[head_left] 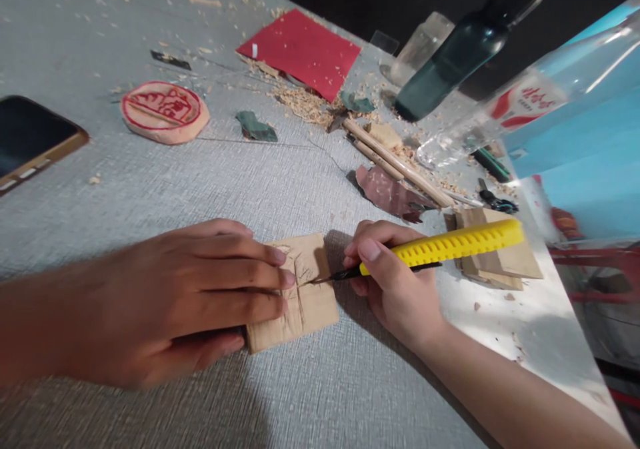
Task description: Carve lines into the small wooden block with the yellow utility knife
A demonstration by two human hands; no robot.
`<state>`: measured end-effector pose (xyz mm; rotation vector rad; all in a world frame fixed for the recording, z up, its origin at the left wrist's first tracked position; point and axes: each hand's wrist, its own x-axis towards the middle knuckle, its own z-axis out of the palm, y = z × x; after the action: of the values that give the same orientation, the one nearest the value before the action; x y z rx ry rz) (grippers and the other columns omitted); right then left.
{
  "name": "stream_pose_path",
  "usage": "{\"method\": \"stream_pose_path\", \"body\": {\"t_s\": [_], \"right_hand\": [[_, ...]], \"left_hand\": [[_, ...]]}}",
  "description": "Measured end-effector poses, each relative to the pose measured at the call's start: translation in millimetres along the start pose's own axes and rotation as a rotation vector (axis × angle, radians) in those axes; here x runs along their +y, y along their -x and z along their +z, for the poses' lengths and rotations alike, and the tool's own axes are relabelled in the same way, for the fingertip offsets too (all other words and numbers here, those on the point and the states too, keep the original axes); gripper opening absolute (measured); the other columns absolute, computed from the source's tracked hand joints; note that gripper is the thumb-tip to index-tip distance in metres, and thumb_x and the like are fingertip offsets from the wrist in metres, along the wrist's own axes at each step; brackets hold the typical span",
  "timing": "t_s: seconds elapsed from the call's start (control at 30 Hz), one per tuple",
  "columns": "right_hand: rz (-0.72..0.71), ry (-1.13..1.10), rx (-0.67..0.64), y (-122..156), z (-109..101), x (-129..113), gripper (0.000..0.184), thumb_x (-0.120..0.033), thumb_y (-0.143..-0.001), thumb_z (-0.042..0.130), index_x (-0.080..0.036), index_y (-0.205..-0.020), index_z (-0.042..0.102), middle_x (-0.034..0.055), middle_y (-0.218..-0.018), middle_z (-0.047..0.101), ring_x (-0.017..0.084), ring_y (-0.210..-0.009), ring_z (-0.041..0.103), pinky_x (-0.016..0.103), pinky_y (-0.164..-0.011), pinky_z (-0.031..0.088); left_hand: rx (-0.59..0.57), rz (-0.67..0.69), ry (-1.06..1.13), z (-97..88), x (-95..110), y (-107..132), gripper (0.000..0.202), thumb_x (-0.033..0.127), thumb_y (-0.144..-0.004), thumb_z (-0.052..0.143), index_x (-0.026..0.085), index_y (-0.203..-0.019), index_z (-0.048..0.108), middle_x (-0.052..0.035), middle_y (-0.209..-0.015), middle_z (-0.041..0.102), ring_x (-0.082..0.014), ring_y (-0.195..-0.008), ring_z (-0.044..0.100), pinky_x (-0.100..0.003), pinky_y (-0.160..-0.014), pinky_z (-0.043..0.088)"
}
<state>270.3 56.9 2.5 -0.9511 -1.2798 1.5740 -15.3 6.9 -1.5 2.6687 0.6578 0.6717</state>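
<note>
A small square wooden block (310, 302) with scratched lines lies on the grey textured table (280, 182). My left hand (190, 289) lies flat over its left half, fingers stretched out and pressing it down. My right hand (390, 275) is closed around a yellow utility knife (450, 243). Its dark blade tip touches the block's top face near my left fingertips.
A phone (30, 139) lies at the left edge. A round carved stamp with red ink (165, 110), red paper (303, 49), wood shavings (300, 102), wooden sticks (395, 162), wood pieces (495, 259) and several bottles (460, 49) crowd the far right. The table edge runs along the right.
</note>
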Motion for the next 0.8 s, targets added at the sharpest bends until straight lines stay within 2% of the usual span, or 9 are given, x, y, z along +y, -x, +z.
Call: {"method": "stream_pose_path", "body": {"t_s": [0.23,0.4,0.5,0.7,0.8], "right_hand": [[-0.048,-0.061,-0.161,-1.1,-2.0,1.0,0.010,-0.026,-0.094,0.083,-0.022,-0.086,0.086,-0.0018,-0.059,0.063,0.008,-0.050,0.054,0.016,-0.039,0.042],[-0.056,-0.096,-0.201,-2.2,-2.9,1.5,0.009,-0.025,-0.095,0.081,-0.022,-0.088,0.086,-0.0014,-0.059,0.062,0.009,-0.052,0.054,0.016,-0.040,0.042],[-0.059,-0.080,-0.185,-1.6,-3.2,1.4,0.010,-0.027,-0.094,0.082,-0.022,-0.086,0.085,-0.0016,-0.058,0.062,0.009,-0.051,0.054,0.017,-0.039,0.042],[-0.031,-0.011,-0.015,-0.4,-2.9,0.0,0.022,-0.033,-0.092,0.084,-0.022,-0.074,0.080,-0.0012,-0.064,0.068,0.007,-0.046,0.053,0.017,-0.035,0.036],[-0.028,0.003,0.002,-0.2,-2.7,-0.4,0.023,-0.035,-0.092,0.084,-0.023,-0.073,0.078,-0.0014,-0.065,0.068,0.008,-0.045,0.052,0.018,-0.034,0.035]], "left_hand": [[-0.002,0.000,-0.022,-0.9,0.4,-1.7,0.040,0.018,-0.106,0.051,0.022,-0.142,0.067,-0.0015,-0.142,0.075,-0.0169,-0.146,0.059,-0.034,-0.137,0.023],[0.005,0.005,-0.028,-0.3,0.6,-2.5,0.038,0.018,-0.106,0.052,0.022,-0.141,0.067,-0.0011,-0.142,0.075,-0.0160,-0.146,0.059,-0.032,-0.137,0.021],[0.006,-0.005,-0.018,0.0,1.3,-1.8,0.039,0.018,-0.106,0.052,0.022,-0.141,0.067,-0.0016,-0.142,0.075,-0.0164,-0.147,0.059,-0.033,-0.136,0.023],[-0.003,-0.002,-0.008,-1.0,1.2,-0.8,0.041,0.016,-0.104,0.054,0.022,-0.143,0.066,-0.0035,-0.144,0.074,-0.0191,-0.146,0.060,-0.036,-0.135,0.028],[-0.002,-0.004,0.000,-1.0,1.0,-1.2,0.042,0.016,-0.103,0.055,0.022,-0.143,0.066,-0.0046,-0.142,0.075,-0.0207,-0.144,0.062,-0.037,-0.132,0.035]]}}
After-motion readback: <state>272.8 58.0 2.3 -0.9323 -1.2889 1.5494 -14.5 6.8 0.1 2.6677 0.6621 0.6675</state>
